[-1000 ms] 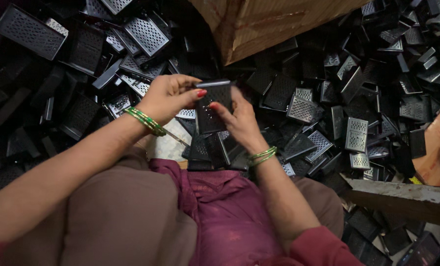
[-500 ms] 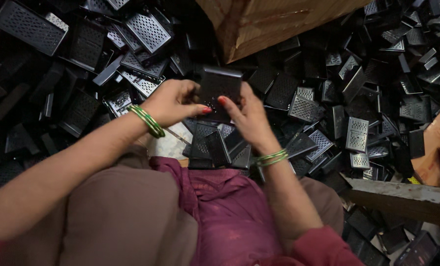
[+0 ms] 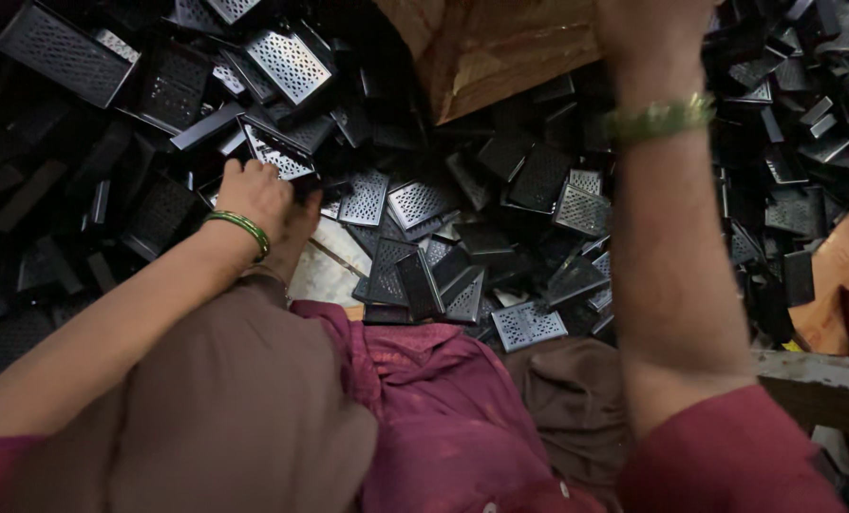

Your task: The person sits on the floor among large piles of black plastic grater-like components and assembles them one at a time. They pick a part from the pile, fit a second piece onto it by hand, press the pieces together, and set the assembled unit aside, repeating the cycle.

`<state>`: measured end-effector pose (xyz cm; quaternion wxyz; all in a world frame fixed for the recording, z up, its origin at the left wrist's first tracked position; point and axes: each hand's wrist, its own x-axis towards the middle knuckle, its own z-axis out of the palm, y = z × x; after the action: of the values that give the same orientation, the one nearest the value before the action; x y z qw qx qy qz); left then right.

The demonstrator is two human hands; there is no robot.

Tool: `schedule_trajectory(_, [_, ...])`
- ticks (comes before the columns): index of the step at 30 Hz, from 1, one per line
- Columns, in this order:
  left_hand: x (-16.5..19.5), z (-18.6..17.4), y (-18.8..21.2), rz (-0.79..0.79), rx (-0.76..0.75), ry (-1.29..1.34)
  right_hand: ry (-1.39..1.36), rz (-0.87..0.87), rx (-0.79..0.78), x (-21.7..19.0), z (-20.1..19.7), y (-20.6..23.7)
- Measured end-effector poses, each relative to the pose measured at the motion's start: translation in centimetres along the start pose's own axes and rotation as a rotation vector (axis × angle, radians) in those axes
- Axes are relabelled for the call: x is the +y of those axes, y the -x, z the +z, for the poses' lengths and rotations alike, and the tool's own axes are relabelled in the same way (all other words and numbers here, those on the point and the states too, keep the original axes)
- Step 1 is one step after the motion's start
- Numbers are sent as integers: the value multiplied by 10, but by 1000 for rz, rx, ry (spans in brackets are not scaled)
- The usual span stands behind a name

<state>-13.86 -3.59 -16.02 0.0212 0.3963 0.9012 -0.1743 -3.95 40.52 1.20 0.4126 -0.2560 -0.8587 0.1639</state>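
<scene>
Left hand [image 3: 254,195] curled down into the heap of black perforated grater pieces [image 3: 415,237], grip hidden; right hand [image 3: 648,38] raised near the cardboard box [image 3: 500,52], grasp unclear.

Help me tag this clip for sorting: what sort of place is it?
Probably a small workshop floor for assembling or sorting parts: a heap of black perforated grater-like pieces, a cardboard box, and the left hand reaching into the heap.
</scene>
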Motion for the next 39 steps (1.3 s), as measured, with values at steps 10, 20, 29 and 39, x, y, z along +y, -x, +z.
schedule_trajectory(10, [-6,-5,15,81,98,-34,113,-283,-1040,-88,9,233])
schedule_trajectory(20, [-26,-20,7,86,100,-243,-109,-108,-653,-62,8,216])
schedule_trajectory(29, [-34,-22,-3,46,367,73,-1228,463,-444,-3,-33,169])
schedule_trajectory(39, [3,-50,-43,472,416,34,-1820,1203,-603,15,-11,200])
